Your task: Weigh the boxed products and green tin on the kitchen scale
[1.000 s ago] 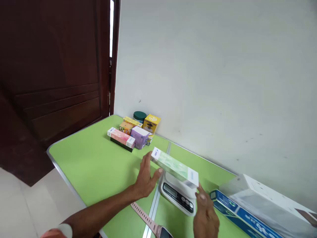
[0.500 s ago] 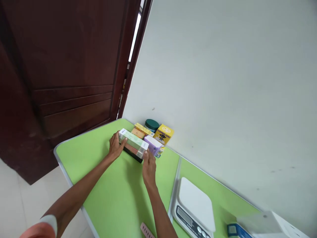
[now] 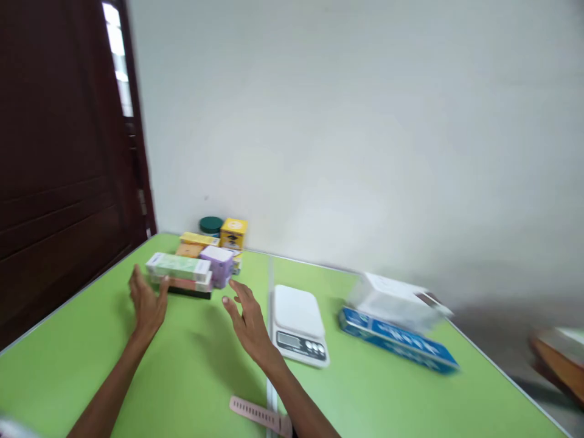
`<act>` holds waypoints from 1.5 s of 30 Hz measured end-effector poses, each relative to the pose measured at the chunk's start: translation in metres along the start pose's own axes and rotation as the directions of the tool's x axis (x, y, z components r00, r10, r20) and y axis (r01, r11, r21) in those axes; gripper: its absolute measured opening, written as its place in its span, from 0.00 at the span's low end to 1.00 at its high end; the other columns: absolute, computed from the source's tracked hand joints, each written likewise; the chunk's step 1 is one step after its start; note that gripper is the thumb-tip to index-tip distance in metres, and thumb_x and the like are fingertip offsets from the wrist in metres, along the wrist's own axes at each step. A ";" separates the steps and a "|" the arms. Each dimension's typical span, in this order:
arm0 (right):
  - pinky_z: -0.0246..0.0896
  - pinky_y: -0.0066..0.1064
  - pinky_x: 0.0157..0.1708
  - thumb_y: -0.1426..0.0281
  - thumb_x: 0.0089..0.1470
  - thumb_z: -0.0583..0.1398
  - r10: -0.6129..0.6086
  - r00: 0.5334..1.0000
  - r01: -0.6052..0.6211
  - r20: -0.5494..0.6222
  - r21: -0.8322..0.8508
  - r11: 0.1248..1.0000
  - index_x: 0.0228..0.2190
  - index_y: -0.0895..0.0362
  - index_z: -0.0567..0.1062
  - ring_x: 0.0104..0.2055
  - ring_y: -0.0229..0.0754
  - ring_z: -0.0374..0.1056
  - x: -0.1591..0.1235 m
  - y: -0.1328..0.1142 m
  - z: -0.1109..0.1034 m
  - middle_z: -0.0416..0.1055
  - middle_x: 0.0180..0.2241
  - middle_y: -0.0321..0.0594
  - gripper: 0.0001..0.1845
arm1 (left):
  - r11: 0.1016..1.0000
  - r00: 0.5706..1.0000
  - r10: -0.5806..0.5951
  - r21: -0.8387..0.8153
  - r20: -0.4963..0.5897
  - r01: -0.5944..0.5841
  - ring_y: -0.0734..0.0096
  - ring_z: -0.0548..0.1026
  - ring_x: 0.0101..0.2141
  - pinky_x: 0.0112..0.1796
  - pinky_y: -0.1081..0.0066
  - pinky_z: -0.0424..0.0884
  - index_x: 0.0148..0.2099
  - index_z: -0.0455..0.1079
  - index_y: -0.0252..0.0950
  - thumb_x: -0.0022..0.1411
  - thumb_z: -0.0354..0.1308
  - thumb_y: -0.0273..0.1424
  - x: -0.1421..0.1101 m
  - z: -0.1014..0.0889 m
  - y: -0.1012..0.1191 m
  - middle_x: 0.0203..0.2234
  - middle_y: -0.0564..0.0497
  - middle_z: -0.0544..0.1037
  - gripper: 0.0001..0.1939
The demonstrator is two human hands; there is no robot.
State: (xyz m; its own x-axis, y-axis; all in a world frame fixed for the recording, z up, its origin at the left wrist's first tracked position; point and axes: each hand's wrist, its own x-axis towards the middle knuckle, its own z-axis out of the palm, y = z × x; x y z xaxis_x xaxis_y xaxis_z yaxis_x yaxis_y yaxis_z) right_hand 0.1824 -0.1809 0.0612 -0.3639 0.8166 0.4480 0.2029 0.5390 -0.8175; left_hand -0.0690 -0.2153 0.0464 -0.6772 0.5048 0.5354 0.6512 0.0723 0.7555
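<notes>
A long pale green box (image 3: 177, 266) lies on top of a pink box (image 3: 188, 284) in a cluster of small boxes at the far left of the green table (image 3: 191, 371). My left hand (image 3: 146, 304) hovers just in front of the stack's left end, fingers apart, holding nothing. My right hand (image 3: 246, 322) is open too, a little to the right of the stack and beside a white kitchen scale (image 3: 298, 325). Neither hand touches the green box.
Behind the stack stand a purple box (image 3: 218, 263), a yellow box (image 3: 233, 233), a dark green lid (image 3: 211, 225) and an orange box (image 3: 190, 249). A blue and white long carton (image 3: 396, 319) lies right of the scale. A pink watch strap (image 3: 258, 415) lies near me. A dark wooden door (image 3: 59, 152) is on the left.
Both hands let go of the green box, now resting on the pink box, and drew back toward me with fingers spread. The view swung right, bringing the scale and blue carton into sight.
</notes>
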 end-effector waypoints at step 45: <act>0.62 0.51 0.60 0.44 0.65 0.49 0.248 0.698 -0.324 -0.672 0.013 0.946 0.56 0.62 0.77 0.59 0.58 0.70 -0.076 0.074 -0.171 0.75 0.57 0.57 0.39 | 0.955 0.738 -0.016 -0.209 0.675 0.212 0.49 0.50 0.73 0.70 0.50 0.48 0.75 0.45 0.33 0.67 0.50 0.57 -0.136 0.106 0.166 0.73 0.34 0.53 0.46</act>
State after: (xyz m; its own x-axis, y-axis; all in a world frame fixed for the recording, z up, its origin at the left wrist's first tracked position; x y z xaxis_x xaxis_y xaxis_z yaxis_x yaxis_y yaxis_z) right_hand 0.3808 -0.1677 0.0287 0.4074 0.8422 0.3531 0.2981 0.2428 -0.9231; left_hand 0.1675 -0.1802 0.0589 -0.2787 0.9518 0.1284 0.4064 -0.0042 0.9137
